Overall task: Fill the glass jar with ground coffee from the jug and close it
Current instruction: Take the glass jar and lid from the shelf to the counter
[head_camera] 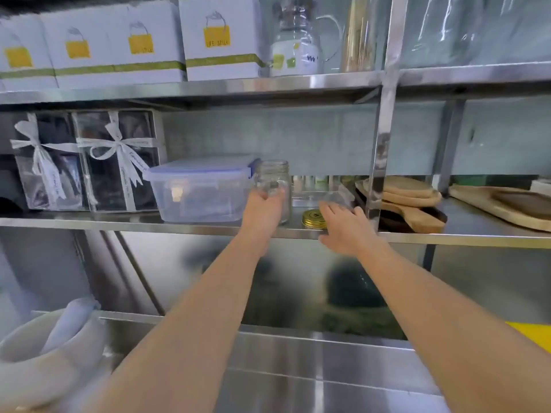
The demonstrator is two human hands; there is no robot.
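Steel shelving fills your view, both of your hands up at the middle shelf (pixel 125 223).

White boxes with yellow labels (pixel 220 40) line the top shelf; below them, ribboned gift boxes (pixel 89 162) stand at the left, a clear plastic container with a blue-edged lid (pixel 199 192) sits beside them, and wooden boards (pixel 411 201) are stacked at the right. Your left hand (pixel 264 213) is wrapped around the lower part of the empty glass jar (pixel 274 180), which stands upright just beside the container, lid off. Your right hand (pixel 343 228) has its fingers spread, loosely over the gold lid (pixel 313 219) lying flat near the shelf's front edge; contact is unclear.
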